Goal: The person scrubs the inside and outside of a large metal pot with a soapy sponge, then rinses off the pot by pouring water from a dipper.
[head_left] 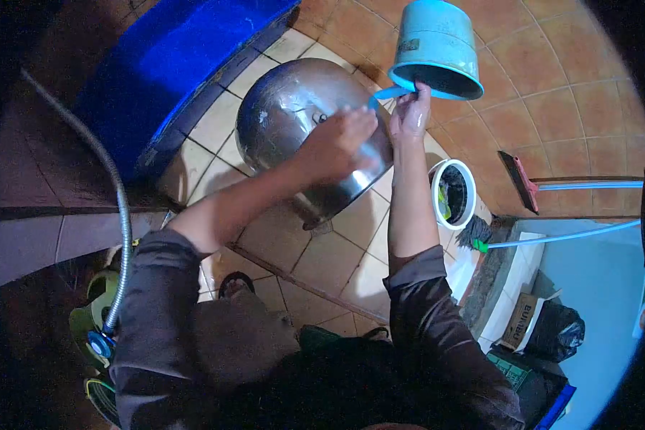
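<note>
My right hand (412,113) grips a light blue water dipper (437,46) by its handle, close to the rim. The dipper is tipped with its mouth facing down. My left hand (340,140) is smeared by motion near the handle's end, in front of a large rounded stainless-steel vessel (272,115) on the tiles. A pale bluish blur shows beside the left fingers; I cannot make out what it is, or whether the hand touches the dipper or the steel.
Right of my right forearm stands a white bucket (471,193) with dark contents. A red squeegee (524,180) and a grey mop head (473,233) lie beyond it. A blue tub (172,57) is at upper left, a metal hose (124,222) at left, a cardboard box (521,321) at lower right.
</note>
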Tool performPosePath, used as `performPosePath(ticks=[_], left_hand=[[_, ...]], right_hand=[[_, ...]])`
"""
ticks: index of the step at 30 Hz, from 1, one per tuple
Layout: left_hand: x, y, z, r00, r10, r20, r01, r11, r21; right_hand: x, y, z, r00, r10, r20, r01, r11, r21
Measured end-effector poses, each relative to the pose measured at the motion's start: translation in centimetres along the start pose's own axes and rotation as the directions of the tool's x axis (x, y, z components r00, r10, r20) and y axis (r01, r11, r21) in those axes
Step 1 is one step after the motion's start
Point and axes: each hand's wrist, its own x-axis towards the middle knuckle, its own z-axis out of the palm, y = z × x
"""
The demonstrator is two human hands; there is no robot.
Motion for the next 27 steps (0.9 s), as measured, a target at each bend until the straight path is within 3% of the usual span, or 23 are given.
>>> performPosePath(ticks=[2, 6, 10, 13, 16, 17, 18, 19, 20, 21, 23, 24, 25, 26, 27], left_hand=[[1.7, 0.7, 0.2, 0.993, -0.108, -0.048, 0.115, 0.971, 0.211], [-2.2, 3.3, -0.3, 0.989, -0.046, -0.138, 0.044, 0.999, -0.018], [-4.7, 3.6, -4.5, 0.995, -0.100, -0.019, 0.098, 0.991, -0.091], [-4.4, 3.1, -7.4, 0.947, -0.304, -0.102, 0.308, 0.951, 0.032], [-4.8, 1.3, -8.6, 0.926, -0.356, -0.126, 0.364, 0.930, 0.046], [-4.7, 0.8, -9.2, 0.927, -0.364, -0.086, 0.368, 0.929, 0.039], [-4.5, 0.8, -9.6, 0.889, -0.430, -0.160, 0.415, 0.902, -0.116], [-4.0, 1.1, -10.0, 0.841, -0.497, -0.214, 0.437, 0.857, -0.274], [-3.6, 1.5, -10.2, 0.787, -0.566, -0.245, 0.434, 0.791, -0.431], [-2.9, 2.0, -10.8, 0.764, -0.602, -0.232, 0.355, 0.693, -0.628], [-1.9, 2.5, -12.0, 0.653, -0.757, -0.038, 0.336, 0.333, -0.881], [-1.6, 2.6, -12.9, 0.595, -0.797, 0.102, 0.323, 0.121, -0.939], [-1.6, 1.9, -12.8, 0.623, -0.779, 0.077, 0.185, 0.051, -0.981], [-1.7, 1.3, -12.7, 0.642, -0.765, 0.048, 0.044, -0.026, -0.999], [-2.0, 0.8, -13.1, 0.600, -0.799, 0.046, 0.071, -0.003, -0.997]], right_hand=[[-0.4, -0.1, 0.5, 0.999, -0.039, -0.008, 0.039, 0.999, -0.014], [-1.2, -0.6, 1.2, 0.999, -0.036, -0.014, 0.034, 0.995, -0.089], [-3.1, -0.7, 2.8, 0.998, -0.039, 0.052, 0.047, 0.986, -0.162], [-4.3, -1.3, 4.8, 0.992, -0.035, 0.119, 0.060, 0.975, -0.215], [-4.8, -2.1, 7.7, 0.965, -0.073, 0.252, 0.151, 0.940, -0.307], [-5.1, -2.5, 8.7, 0.966, -0.051, 0.255, 0.143, 0.924, -0.354], [-5.6, -2.9, 10.1, 0.959, -0.027, 0.283, 0.149, 0.895, -0.420], [-6.3, -3.3, 11.3, 0.954, -0.004, 0.301, 0.157, 0.861, -0.484], [-7.4, -3.4, 12.1, 0.903, 0.011, 0.429, 0.196, 0.879, -0.435], [-8.0, -2.7, 12.3, 0.844, -0.106, 0.526, 0.422, 0.737, -0.528], [-10.5, -0.3, 13.0, 0.761, -0.134, 0.635, 0.552, 0.647, -0.526], [-12.7, -0.9, 14.1, 0.779, -0.049, 0.625, 0.571, 0.470, -0.674], [-13.8, 0.0, 14.0, 0.685, -0.158, 0.711, 0.696, 0.431, -0.574], [-15.0, -0.1, 14.5, 0.708, -0.070, 0.703, 0.672, 0.373, -0.640], [-16.1, -1.3, 14.4, 0.697, -0.078, 0.713, 0.690, 0.344, -0.637]])
